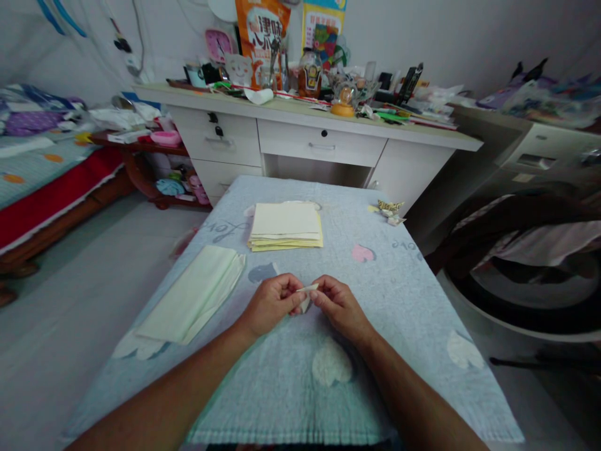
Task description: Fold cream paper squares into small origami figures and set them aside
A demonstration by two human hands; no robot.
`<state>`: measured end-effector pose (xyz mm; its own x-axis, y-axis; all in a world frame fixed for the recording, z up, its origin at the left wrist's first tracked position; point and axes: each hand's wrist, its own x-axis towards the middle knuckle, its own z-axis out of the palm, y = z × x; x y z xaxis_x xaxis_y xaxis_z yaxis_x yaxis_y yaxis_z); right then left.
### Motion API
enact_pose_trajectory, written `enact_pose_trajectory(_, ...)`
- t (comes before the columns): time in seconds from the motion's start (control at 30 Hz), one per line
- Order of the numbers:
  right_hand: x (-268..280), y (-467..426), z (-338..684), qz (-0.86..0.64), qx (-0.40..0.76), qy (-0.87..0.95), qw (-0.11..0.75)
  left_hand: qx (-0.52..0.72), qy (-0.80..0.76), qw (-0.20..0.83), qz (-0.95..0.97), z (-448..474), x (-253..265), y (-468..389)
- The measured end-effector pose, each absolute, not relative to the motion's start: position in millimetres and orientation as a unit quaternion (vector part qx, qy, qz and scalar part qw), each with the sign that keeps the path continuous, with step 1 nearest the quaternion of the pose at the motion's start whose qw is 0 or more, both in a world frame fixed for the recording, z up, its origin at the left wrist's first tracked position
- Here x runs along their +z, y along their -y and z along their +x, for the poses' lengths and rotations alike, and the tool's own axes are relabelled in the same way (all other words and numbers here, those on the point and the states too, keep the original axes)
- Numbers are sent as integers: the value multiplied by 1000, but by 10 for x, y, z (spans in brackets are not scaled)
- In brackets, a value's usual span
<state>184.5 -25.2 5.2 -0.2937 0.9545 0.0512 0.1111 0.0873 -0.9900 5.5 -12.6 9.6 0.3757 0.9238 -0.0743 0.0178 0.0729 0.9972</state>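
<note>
Between my two hands is a small pale folded piece of paper (307, 289), held just above the table. My left hand (277, 299) pinches its left side with thumb and fingers. On the other side, my right hand (339, 302) grips the right end in the same way. Part of the paper is hidden behind the fingers. Beyond my hands lies a stack of cream and yellow paper sheets (285, 220). To the left rests a bundle of long, pale green folded sheets (192, 293).
A light blue cloth with heart prints covers the table (404, 313). Small paper scraps (390, 210) sit at its far right corner. Behind stands a white desk (300, 134) crowded with jars and packets. A washing machine (526, 163) is at right, a bed (42, 163) at left.
</note>
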Motion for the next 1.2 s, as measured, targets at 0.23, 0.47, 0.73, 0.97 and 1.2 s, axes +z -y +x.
enact_pose_trajectory(0.23, 59, 283, 1793, -420, 511, 662, 352, 414, -396, 640, 512, 55, 100, 104)
enact_pose_trajectory(0.47, 67, 281, 1790, -436, 463, 697, 331, 409, -406, 631, 519, 26, 63, 102)
enact_pose_trajectory(0.73, 87, 276, 1793, -430, 461, 701, 333, 411, -397, 628, 529, 18, 74, 90)
enact_pose_trajectory(0.97, 101, 275, 1838, -399, 511, 687, 327, 414, -395, 640, 514, 27, 99, 101)
enact_pose_trajectory(1.2, 86, 268, 1815, -424, 485, 689, 333, 413, -402, 628, 523, 39, 110, 104)
